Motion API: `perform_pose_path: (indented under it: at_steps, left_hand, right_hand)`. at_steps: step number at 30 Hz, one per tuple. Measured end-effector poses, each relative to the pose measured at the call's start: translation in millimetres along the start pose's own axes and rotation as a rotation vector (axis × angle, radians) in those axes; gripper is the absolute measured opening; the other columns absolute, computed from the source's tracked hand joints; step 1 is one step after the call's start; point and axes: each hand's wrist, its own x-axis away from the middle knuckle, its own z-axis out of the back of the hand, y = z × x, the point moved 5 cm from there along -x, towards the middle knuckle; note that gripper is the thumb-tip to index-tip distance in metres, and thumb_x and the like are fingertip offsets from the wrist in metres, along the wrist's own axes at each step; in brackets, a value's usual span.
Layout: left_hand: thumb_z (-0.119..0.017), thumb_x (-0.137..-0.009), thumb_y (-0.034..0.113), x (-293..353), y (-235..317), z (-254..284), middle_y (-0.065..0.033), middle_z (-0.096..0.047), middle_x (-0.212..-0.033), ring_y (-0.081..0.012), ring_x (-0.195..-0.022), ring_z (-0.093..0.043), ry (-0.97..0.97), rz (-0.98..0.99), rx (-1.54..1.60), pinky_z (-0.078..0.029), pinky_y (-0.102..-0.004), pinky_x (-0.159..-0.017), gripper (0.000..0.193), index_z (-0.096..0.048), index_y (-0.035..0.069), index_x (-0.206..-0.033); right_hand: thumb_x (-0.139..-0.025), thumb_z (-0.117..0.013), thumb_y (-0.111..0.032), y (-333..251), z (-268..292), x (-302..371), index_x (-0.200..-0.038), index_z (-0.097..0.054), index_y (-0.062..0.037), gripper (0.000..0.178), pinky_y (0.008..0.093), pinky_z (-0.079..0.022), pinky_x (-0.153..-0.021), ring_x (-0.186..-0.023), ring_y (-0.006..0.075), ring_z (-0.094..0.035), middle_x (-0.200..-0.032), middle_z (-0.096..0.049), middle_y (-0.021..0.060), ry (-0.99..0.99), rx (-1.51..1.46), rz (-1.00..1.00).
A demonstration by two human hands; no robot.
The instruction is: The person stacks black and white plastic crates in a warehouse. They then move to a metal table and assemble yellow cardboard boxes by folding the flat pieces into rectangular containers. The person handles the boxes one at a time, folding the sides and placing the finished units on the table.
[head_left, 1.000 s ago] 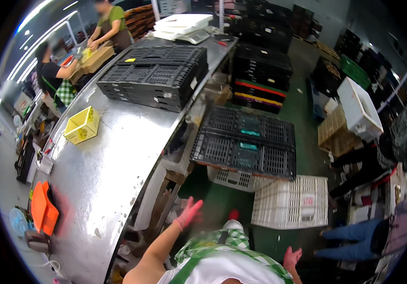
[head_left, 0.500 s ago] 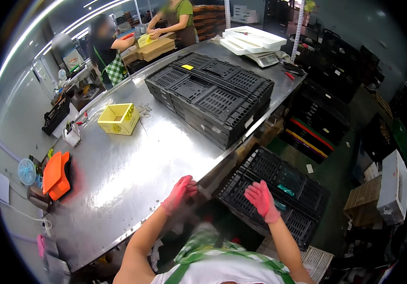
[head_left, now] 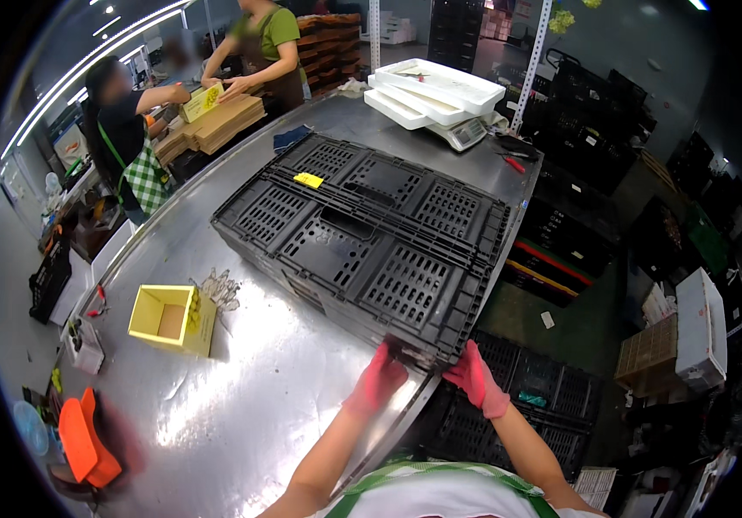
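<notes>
A stack of black folded plastic crates [head_left: 328, 246] lies on the metal table, with slotted panels and a yellow tag [head_left: 308, 180] on top. Both my hands wear pink gloves and are at the stack's near corner. Beneath the corner, my left hand [head_left: 377, 380] curls its fingers against the near side, partly blurred. My right hand [head_left: 477, 380] grips around the right-hand edge of the same corner, its fingertips partly hidden. Left of the stack, an open yellow box [head_left: 203, 332] stands beside a crumpled grey glove or netting [head_left: 218, 289].
White foam trays [head_left: 405, 108] rest on a scale [head_left: 460, 134] at the far end. Red-handled pliers [head_left: 515, 164] lie nearby. More folded black crates [head_left: 561, 375] sit low on my right. An orange tray [head_left: 86, 440] stands at left. Two people handle cardboard [head_left: 216, 125] across the table.
My hands have gone from empty and apart to holding the near corner of the crate stack. The view has shifted closer to the stack and the yellow box.
</notes>
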Motion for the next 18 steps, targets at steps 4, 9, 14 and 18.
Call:
perform_pose_path:
  at_steps: [4, 9, 14, 18]
  left_hand:
    - [-0.056, -0.084, 0.038, -6.0, 10.1, 28.6, -0.0009, -0.052, -0.085, -0.0154, -0.076, -0.048, 0.036, 0.061, -0.063, -0.042, -0.0284, -0.076, 0.026, -0.055, 0.016, -0.097]
    - [-0.055, -0.084, 0.027, -7.6, 11.7, 5.9, -0.0034, -0.057, -0.098, -0.0189, -0.093, -0.051, 0.281, -0.172, -0.041, -0.039, -0.0339, -0.087, 0.023, -0.056, 0.013, -0.102]
    - [-0.050, -0.078, 0.018, -11.9, 18.8, 18.5, -0.0090, -0.056, -0.109, -0.0255, -0.102, -0.050, 0.144, -0.090, -0.062, -0.037, -0.0406, -0.089, 0.023, -0.058, 0.009, -0.098]
    - [-0.047, -0.072, 0.018, -19.2, 22.9, 14.1, -0.0132, -0.058, -0.103, -0.0312, -0.100, -0.050, 0.148, -0.201, -0.195, -0.038, -0.0442, -0.087, 0.030, -0.057, 0.005, -0.097]
  right_hand:
    - [-0.082, -0.031, -0.066, -5.8, -21.8, -6.3, -0.135, -0.030, -0.0166, 0.072, 0.0439, -0.036, -0.093, -0.120, 0.0232, -0.037, -0.134, -0.038, 0.0032, -0.077, 0.065, -0.063]
    - [-0.076, -0.029, -0.074, -5.1, -22.6, -7.9, -0.136, -0.028, -0.0248, 0.077, 0.0471, -0.030, -0.095, -0.123, 0.0203, -0.034, -0.136, -0.036, -0.0021, -0.044, 0.103, -0.123]
    - [-0.077, -0.024, -0.075, 8.3, -20.9, -12.4, -0.135, -0.028, -0.0257, 0.077, 0.0447, -0.031, -0.091, -0.121, 0.0174, -0.034, -0.134, -0.038, -0.0040, -0.036, 0.073, -0.137]
    - [-0.079, -0.024, -0.073, -1.2, -31.2, -7.9, -0.131, -0.035, -0.0243, 0.072, 0.0355, -0.034, -0.082, -0.107, 0.0125, -0.043, -0.127, -0.044, -0.0069, -0.037, 0.029, -0.160]
